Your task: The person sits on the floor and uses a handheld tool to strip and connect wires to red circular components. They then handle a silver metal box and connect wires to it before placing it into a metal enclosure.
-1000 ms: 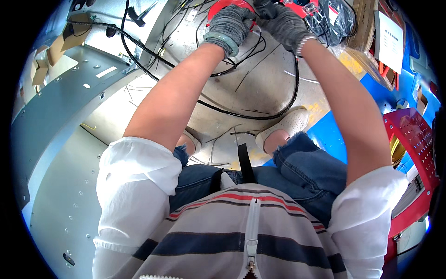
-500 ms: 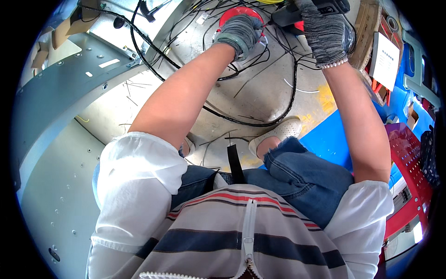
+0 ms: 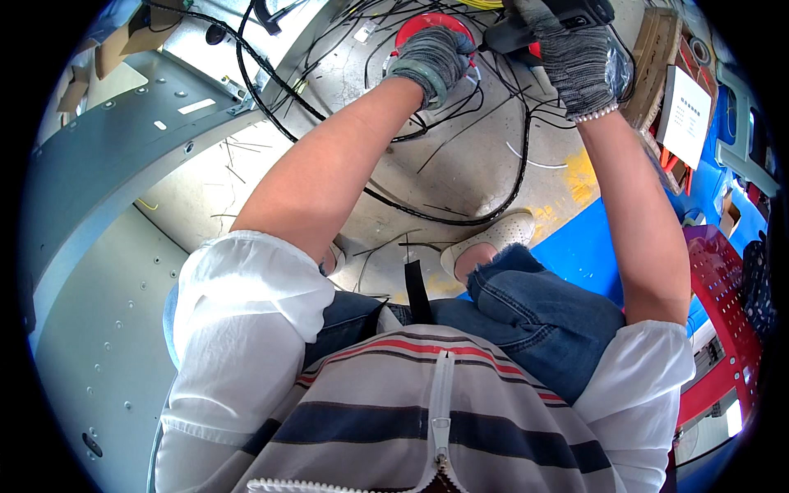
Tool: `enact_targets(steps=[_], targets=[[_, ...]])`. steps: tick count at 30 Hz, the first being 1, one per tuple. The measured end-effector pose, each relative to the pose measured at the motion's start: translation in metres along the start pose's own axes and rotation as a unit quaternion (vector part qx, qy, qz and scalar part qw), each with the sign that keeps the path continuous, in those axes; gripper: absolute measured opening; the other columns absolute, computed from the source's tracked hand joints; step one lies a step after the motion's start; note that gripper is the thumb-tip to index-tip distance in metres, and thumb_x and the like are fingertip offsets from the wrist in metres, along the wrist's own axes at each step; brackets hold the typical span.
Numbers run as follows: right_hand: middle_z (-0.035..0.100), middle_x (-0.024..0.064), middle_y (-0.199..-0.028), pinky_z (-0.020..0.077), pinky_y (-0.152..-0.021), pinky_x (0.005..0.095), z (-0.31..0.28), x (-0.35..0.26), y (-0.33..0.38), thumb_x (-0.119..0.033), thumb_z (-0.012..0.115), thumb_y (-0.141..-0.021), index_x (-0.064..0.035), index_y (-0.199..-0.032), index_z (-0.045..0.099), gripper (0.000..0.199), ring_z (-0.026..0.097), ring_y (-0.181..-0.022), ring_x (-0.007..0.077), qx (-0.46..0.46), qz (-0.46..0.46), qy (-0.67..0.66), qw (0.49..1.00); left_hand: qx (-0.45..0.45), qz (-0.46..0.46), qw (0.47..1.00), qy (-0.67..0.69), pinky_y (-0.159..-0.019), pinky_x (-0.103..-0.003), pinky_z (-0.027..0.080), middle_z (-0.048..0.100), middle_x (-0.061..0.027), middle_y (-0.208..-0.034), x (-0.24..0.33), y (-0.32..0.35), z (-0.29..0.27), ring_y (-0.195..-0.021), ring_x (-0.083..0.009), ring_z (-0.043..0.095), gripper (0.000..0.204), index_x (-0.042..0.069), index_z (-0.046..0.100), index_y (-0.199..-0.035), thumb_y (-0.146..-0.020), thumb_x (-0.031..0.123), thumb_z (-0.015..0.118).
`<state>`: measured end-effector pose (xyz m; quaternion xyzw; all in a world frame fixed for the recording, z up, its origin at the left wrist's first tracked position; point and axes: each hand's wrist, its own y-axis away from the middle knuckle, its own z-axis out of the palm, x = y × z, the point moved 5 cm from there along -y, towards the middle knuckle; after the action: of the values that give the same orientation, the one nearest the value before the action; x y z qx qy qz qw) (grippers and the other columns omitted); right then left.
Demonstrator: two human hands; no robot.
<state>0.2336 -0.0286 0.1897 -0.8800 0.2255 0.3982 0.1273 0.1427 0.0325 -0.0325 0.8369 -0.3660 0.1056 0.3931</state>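
Observation:
Both of my hands wear grey knitted gloves. My left hand (image 3: 431, 66) is closed at the top centre, beside a red round rim (image 3: 423, 23); thin black wires run out near its fingers, but what they pinch is hidden. My right hand (image 3: 571, 70) is wrapped round a black pistol-shaped power tool (image 3: 511, 37). The tool's nozzle points left, towards my left hand, and stops a short gap from it. A red part shows below its body.
A thick black cable (image 3: 523, 156) loops across the floor amid loose wires. At left curves a grey metal panel (image 3: 90, 156). To the right stand a wooden crate (image 3: 649, 62) with a white sheet (image 3: 684, 115), a blue mat (image 3: 579, 251) and a red perforated frame (image 3: 723, 304).
My left hand has shifted slightly right and down. The tool in my right hand has dipped slightly, and its nozzle is a little nearer my left hand.

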Motion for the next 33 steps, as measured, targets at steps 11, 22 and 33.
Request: enact_targets(steps=[11,22,33], targets=[[0.060,0.0050,-0.071,0.0469,-0.061,0.0289,0.022,0.002,0.004,-0.021,0.079,-0.063,-0.0076,-0.080,0.061,0.029,0.057,-0.066,0.0165,-0.085,-0.158,0.005,0.984,0.146,0.037,0.988,0.017,-0.074,-0.041,0.048,0.064,-0.0144,-0.085,0.004,0.023,-0.007,-0.079,-0.0321,0.061,0.023,0.012,0.065,-0.092,-0.076,0.027,0.060],[0.067,0.0072,-0.079,0.0527,-0.064,0.0289,0.029,0.014,0.012,-0.028,0.075,-0.071,-0.0081,-0.092,0.065,0.030,0.066,-0.072,0.0174,-0.076,-0.166,0.107,0.977,0.240,0.109,0.965,-0.010,-0.078,-0.044,0.045,0.052,-0.0131,-0.115,0.018,0.101,0.007,-0.101,-0.0306,0.053,0.033,0.014,0.059,-0.109,-0.077,0.017,0.053],[0.067,0.0070,-0.082,0.0520,-0.066,0.0273,0.038,0.010,0.010,-0.020,0.075,-0.071,-0.0061,-0.089,0.066,0.025,0.065,-0.074,0.0152,-0.105,-0.188,0.027,0.976,0.222,0.138,0.963,-0.061,-0.098,-0.044,0.035,0.037,-0.0162,-0.133,0.022,0.106,0.019,-0.121,-0.0342,0.039,0.047,0.014,0.051,-0.123,-0.079,0.030,0.055]])
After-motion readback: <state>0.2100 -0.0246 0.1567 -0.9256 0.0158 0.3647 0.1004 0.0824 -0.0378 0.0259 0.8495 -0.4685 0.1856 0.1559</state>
